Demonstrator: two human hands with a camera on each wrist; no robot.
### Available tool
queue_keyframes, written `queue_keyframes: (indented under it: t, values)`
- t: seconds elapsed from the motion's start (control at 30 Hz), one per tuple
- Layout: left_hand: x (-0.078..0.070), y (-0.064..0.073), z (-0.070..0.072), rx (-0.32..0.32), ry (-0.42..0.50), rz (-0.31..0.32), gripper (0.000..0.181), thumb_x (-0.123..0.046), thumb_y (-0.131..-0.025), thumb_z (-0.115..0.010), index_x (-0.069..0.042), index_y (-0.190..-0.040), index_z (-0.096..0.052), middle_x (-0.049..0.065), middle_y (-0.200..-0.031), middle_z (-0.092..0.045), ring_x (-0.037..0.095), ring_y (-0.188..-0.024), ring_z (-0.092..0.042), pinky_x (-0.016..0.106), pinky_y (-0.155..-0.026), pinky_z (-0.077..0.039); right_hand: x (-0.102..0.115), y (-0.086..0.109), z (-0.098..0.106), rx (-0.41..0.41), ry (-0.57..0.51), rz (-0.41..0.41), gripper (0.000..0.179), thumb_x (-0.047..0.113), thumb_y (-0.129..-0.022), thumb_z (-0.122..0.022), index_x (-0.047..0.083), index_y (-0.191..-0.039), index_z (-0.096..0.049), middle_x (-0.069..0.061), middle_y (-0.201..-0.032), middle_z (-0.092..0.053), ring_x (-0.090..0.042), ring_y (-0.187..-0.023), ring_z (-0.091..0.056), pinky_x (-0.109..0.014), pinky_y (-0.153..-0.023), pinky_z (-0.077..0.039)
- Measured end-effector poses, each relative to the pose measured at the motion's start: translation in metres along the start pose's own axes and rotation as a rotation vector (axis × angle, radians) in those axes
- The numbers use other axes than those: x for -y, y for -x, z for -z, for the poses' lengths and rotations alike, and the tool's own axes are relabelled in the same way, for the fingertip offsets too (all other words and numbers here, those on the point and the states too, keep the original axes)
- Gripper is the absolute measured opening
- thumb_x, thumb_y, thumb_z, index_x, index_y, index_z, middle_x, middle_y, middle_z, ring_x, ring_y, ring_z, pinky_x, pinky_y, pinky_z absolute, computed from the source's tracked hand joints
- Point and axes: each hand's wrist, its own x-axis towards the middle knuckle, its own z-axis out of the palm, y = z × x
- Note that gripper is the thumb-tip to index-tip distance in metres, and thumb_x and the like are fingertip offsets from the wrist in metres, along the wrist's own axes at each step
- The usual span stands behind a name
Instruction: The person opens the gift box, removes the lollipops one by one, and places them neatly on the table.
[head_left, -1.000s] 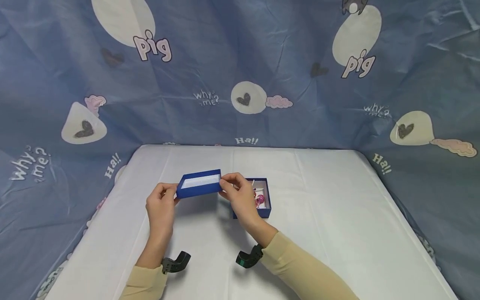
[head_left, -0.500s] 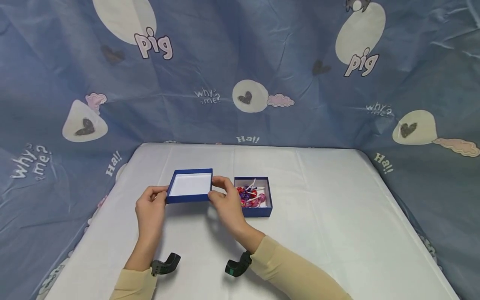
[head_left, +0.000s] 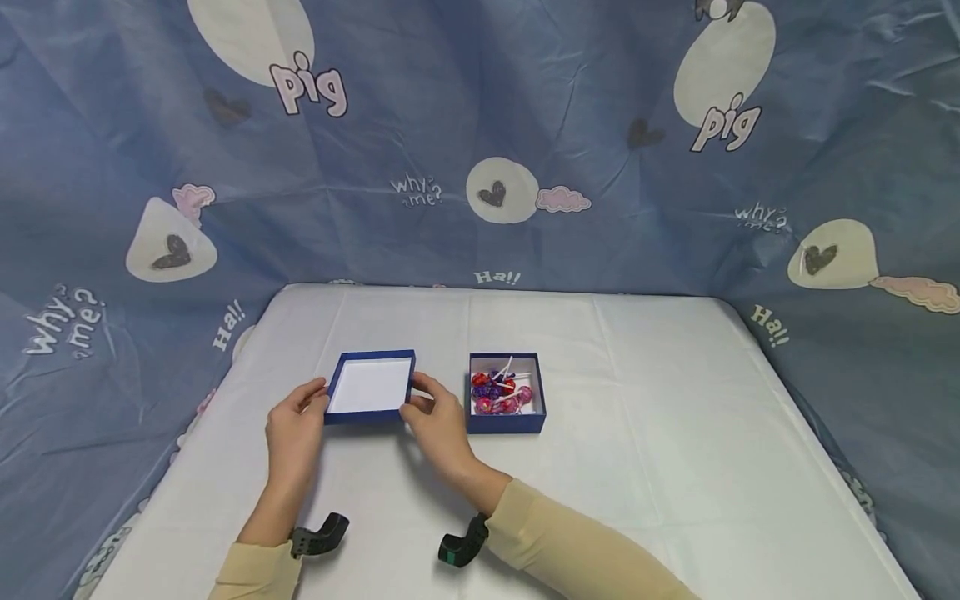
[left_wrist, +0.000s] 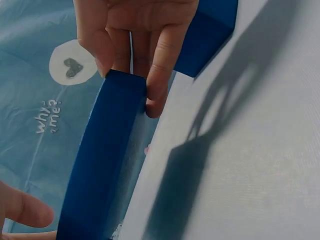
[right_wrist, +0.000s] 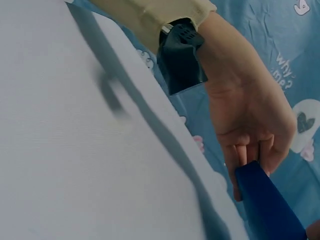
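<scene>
Head view: your left hand (head_left: 291, 427) and right hand (head_left: 435, 425) pinch the box lid (head_left: 371, 388) by opposite side walls (light, stiff card; crushable).

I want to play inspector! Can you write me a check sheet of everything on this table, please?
Surface: white table cover, smooth, with faint fold lines.
Job's things: blue box lid, upside down with its white inside up, low over or on the table; blue box to its right, open, with lollipops inside.
Clutter: nothing seen.
Hands: left hand grips the lid's left edge; right hand grips its right edge; fingers curl round the rim.
Cables: nothing seen; a dark camera mount sits on each wrist.
Surroundings: blue cartoon cloth with hearts and the words "pig", "why me?" and "Ha!!" hangs behind and at both sides.
</scene>
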Motion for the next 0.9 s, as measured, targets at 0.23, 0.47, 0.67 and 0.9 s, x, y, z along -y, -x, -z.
queue_keyframes:
  t: [0.23,0.47,0.67,0.9]
  values:
    - [0.008,0.000,-0.002,0.053,-0.017,0.042,0.041,-0.010,-0.099,-0.050,0.003,-0.137,-0.059,0.023,-0.138,-0.058,0.038,-0.136,-0.046,0.055,-0.112,-0.039,-0.013,0.005,-0.007,-0.008,0.082,-0.021,0.054,0.003,-0.087,-0.068,0.001,-0.140,-0.057,-0.009,-0.135,-0.062,-0.025,-0.111,-0.064,-0.028,-0.088,-0.058]
    - [0.016,-0.001,-0.004,0.095,-0.036,0.071,0.043,-0.011,-0.100,-0.050,0.005,-0.139,-0.056,0.024,-0.146,-0.050,0.040,-0.141,-0.039,0.056,-0.116,-0.033,-0.021,0.003,-0.009,-0.025,0.135,-0.052,0.055,0.001,-0.083,-0.067,0.001,-0.138,-0.059,-0.008,-0.100,-0.066,-0.012,-0.088,-0.058,-0.023,-0.073,-0.054]
    - [0.020,0.000,-0.005,0.104,-0.063,0.092,0.044,-0.011,-0.100,-0.050,0.004,-0.141,-0.055,0.025,-0.146,-0.049,0.042,-0.142,-0.037,0.058,-0.117,-0.031,-0.027,0.001,-0.009,0.006,0.168,-0.077,0.054,0.004,-0.084,-0.067,0.001,-0.138,-0.059,0.001,-0.087,-0.062,-0.009,-0.081,-0.055,-0.021,-0.065,-0.052]
    - [0.025,0.003,-0.003,0.095,-0.086,0.081,0.045,-0.012,-0.101,-0.049,0.005,-0.142,-0.053,0.028,-0.145,-0.049,0.045,-0.139,-0.039,0.058,-0.115,-0.034,-0.030,0.004,-0.011,0.034,0.176,-0.061,0.056,0.006,-0.083,-0.066,-0.001,-0.138,-0.058,0.003,-0.087,-0.061,-0.009,-0.080,-0.056,-0.020,-0.065,-0.054]
